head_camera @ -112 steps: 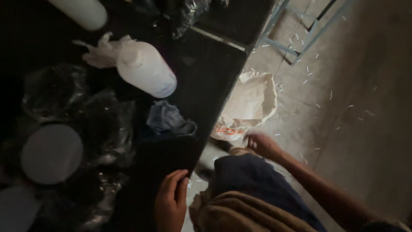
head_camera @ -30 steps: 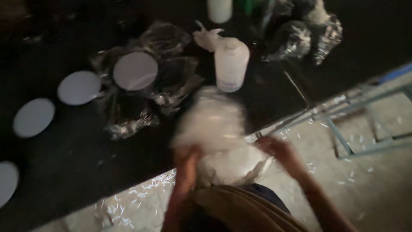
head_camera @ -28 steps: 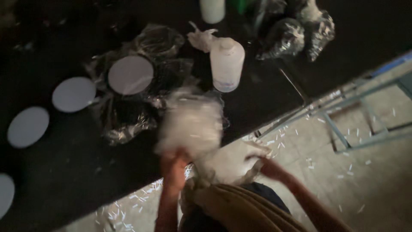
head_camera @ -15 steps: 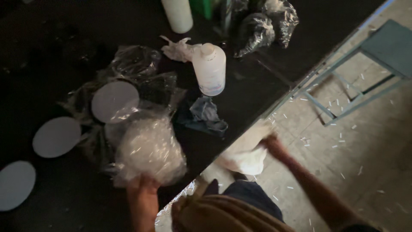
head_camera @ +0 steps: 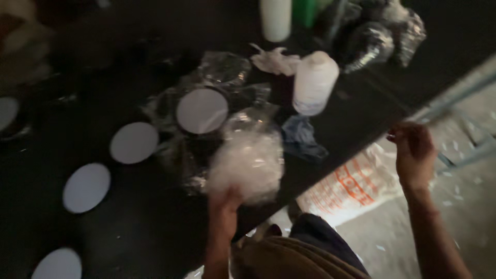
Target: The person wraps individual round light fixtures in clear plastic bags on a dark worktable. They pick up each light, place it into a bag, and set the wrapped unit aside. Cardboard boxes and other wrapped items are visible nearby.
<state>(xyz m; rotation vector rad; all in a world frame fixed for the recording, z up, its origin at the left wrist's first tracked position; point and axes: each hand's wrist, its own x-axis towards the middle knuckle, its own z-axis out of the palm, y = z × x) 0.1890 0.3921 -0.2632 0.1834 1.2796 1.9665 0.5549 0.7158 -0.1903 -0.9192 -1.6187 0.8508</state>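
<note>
Where dark table (head_camera: 103, 227) ends, pale floor (head_camera: 413, 227)

The whole frame is motion-blurred; a white bottle (head_camera: 275, 18) at the top and a white disc (head_camera: 58, 264) at lower left are cut off.

Dark table (head_camera: 129, 232): white discs (head_camera: 134, 142), bags (head_camera: 248, 160), bottle (head_camera: 313, 82)

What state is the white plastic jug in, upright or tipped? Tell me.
Upright. The white plastic jug stands on the dark table behind the clear bag that the left hand grips.
</note>
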